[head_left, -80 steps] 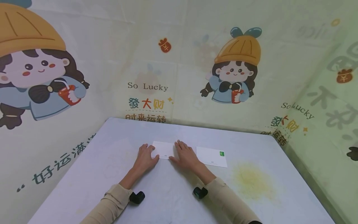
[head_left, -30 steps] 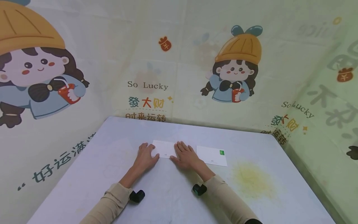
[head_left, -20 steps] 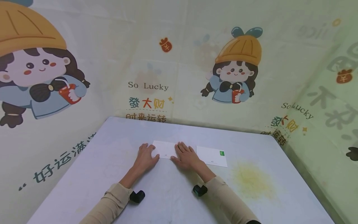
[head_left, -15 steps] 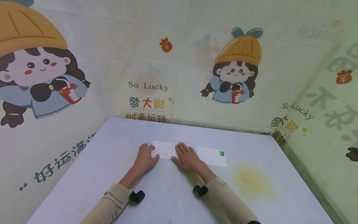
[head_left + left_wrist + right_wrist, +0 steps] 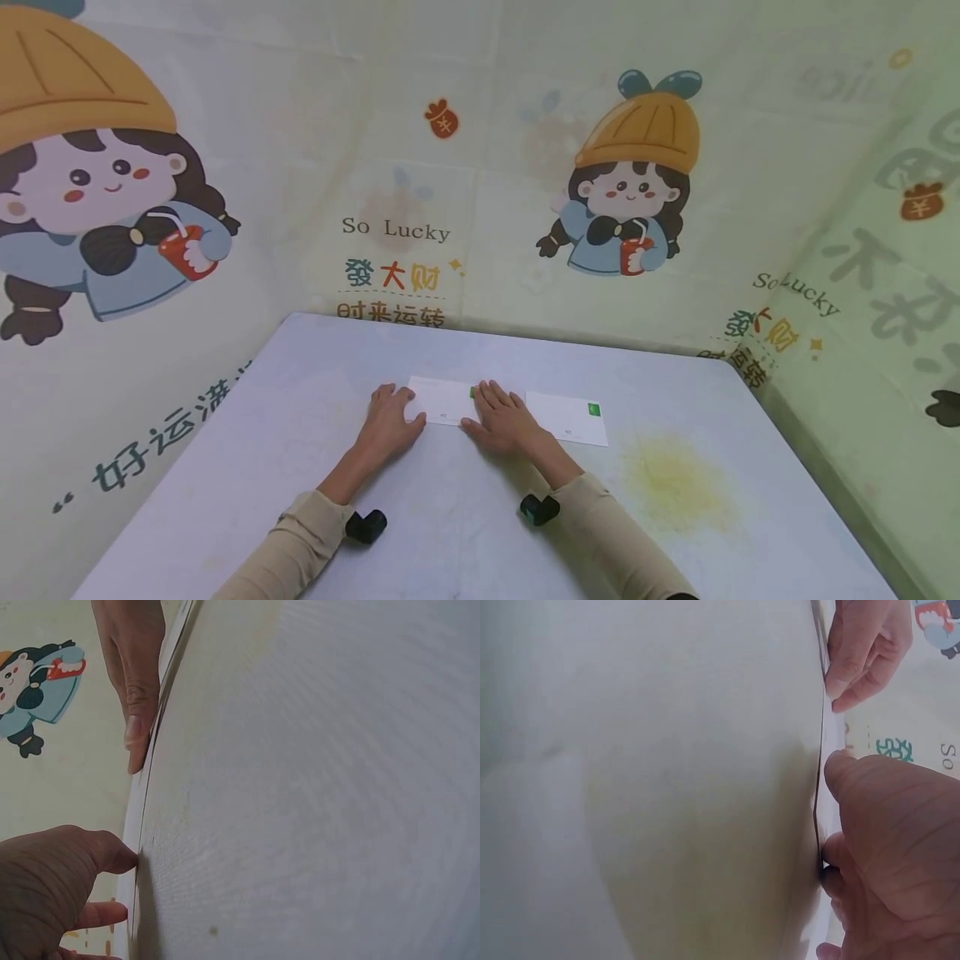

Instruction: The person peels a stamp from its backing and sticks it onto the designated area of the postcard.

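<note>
A white envelope (image 5: 441, 402) lies flat on the table between the two hands. Part of a green stamp (image 5: 472, 392) shows at its upper right corner, beside the right hand's fingers. My left hand (image 5: 388, 423) rests at the envelope's left end, thumb by the near edge and fingers slightly bent. Over the right end lies my right hand (image 5: 504, 421), its fingers straight and its thumb at the near edge. In the left wrist view the right hand (image 5: 136, 675) reaches down along the envelope's edge. The right wrist view has the right hand (image 5: 904, 840) close up, low over the paper.
Another white envelope (image 5: 564, 418) with a whole green stamp (image 5: 594, 410) lies just right of the right hand, partly behind it. The white table (image 5: 450, 533) has a yellowish stain (image 5: 671, 479) on the right. A printed cloth (image 5: 495, 208) hangs behind and at the sides.
My right hand has shifted slightly to the right, and the green stamp on the envelope under it now peeks out. The left hand and the other envelope have stayed in place.
</note>
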`<state>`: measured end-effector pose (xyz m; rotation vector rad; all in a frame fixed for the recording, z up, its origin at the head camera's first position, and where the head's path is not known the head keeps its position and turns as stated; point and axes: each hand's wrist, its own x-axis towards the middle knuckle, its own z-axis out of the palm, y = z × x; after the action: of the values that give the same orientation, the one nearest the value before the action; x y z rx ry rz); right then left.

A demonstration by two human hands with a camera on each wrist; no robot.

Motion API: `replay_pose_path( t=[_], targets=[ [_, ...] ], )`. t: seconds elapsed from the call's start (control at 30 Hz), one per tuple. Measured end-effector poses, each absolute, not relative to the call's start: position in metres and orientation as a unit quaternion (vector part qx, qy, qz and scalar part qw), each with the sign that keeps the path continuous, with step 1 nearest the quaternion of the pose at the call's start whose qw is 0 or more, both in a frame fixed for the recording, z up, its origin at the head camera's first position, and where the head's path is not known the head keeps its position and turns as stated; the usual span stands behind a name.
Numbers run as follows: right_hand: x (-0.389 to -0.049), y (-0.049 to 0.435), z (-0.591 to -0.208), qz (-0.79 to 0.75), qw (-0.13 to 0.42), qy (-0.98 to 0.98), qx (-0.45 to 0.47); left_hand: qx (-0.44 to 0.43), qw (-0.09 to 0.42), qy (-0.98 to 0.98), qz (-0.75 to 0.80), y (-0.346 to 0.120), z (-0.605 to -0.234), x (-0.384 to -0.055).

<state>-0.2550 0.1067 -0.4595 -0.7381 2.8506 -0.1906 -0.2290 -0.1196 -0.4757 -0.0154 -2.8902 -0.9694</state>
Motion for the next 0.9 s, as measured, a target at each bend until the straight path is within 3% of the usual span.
replay_pose_path(
  t=[0.6,0.9],
  targets=[
    [-0.254,0.109,-0.463,-0.093,0.101,0.962,-0.237,-0.014,0.052,-0.947,-0.317,-0.12,-0.476,-0.227],
    [-0.254,0.123,-0.464,-0.187,0.032,0.947,-0.26,-0.023,0.066,-0.947,-0.315,-0.121,-0.478,-0.228]
  ],
)
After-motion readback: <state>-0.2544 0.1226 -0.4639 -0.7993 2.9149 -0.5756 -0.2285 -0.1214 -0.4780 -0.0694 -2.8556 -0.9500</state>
